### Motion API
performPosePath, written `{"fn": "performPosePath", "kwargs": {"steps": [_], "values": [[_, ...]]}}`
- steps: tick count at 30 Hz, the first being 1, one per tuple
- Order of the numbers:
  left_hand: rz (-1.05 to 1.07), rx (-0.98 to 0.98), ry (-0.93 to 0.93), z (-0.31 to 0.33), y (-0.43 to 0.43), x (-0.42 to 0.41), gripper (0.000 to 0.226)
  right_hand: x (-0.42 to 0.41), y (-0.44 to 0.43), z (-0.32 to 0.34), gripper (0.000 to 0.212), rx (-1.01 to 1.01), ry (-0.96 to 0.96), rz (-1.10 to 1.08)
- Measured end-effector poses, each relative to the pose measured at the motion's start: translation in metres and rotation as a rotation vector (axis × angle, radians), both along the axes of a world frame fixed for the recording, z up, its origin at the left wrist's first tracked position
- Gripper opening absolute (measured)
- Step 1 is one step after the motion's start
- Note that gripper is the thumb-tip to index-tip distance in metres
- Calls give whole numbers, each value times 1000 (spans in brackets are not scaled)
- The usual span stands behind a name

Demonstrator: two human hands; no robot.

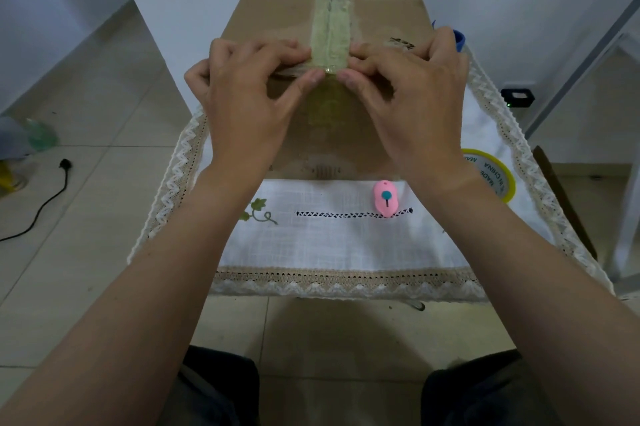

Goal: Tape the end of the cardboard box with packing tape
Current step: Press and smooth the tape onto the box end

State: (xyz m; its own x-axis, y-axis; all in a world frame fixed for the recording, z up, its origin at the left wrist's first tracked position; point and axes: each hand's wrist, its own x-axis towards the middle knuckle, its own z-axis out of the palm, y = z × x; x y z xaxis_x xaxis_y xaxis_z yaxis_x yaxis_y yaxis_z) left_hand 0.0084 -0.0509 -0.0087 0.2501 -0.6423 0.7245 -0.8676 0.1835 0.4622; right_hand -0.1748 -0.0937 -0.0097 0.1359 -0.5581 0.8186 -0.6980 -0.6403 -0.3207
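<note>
A long cardboard box (291,6) lies on the table, its near end facing me. A strip of yellowish packing tape (330,34) runs along the top seam and folds over the near edge onto the end face. My left hand (249,96) and my right hand (405,93) rest on that near top edge, one on each side of the tape. Fingers lie curled on top, thumbs press the end face beside the tape. A roll of tape (491,174) with a yellow rim lies at the right, partly behind my right wrist.
A pink mini cutter (385,198) lies on the white lace-edged tablecloth (329,242) in front of the box. A blue object (460,39) peeks out behind my right hand. A black cable (45,203) trails on the tiled floor at left. My knees show below.
</note>
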Motion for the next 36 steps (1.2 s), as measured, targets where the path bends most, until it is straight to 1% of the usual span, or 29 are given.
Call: {"fn": "performPosePath", "kwargs": {"steps": [3,5,7,10,13,16,20,27,29,30,32,33,34,36], "values": [[7,21,-15,0,0,0,42,6,-1,3,36,26,-15,-51],[-5,35,-63,-1,2,3,47,8,0,4,34,49,-19,-40],[-19,50,-132,-3,4,7,55,6,2,3,34,58,33,-37],[-12,62,-240,-5,5,12,67,3,7,-1,44,41,181,-90],[-12,75,-304,-7,7,16,76,0,10,-5,59,39,264,-113],[-24,95,-329,-8,9,19,81,-2,12,-6,68,65,279,-89],[-17,112,-337,-8,10,18,85,-3,16,-8,71,60,297,-86],[-28,132,-340,-7,13,16,92,-7,14,-13,76,45,272,-23],[-29,137,-355,-6,14,15,96,-14,14,-13,68,19,270,37],[-25,131,-368,-6,14,14,99,-19,14,-14,58,-16,270,82],[-22,86,-361,-8,17,10,98,-31,17,-17,29,-118,271,157],[-24,46,-338,-9,18,7,94,-39,19,-18,16,-167,269,165],[-25,2,-313,-10,19,3,88,-46,22,-19,7,-192,258,154],[-20,-66,-285,-12,23,-7,74,-63,27,-19,8,-152,231,119]]}}
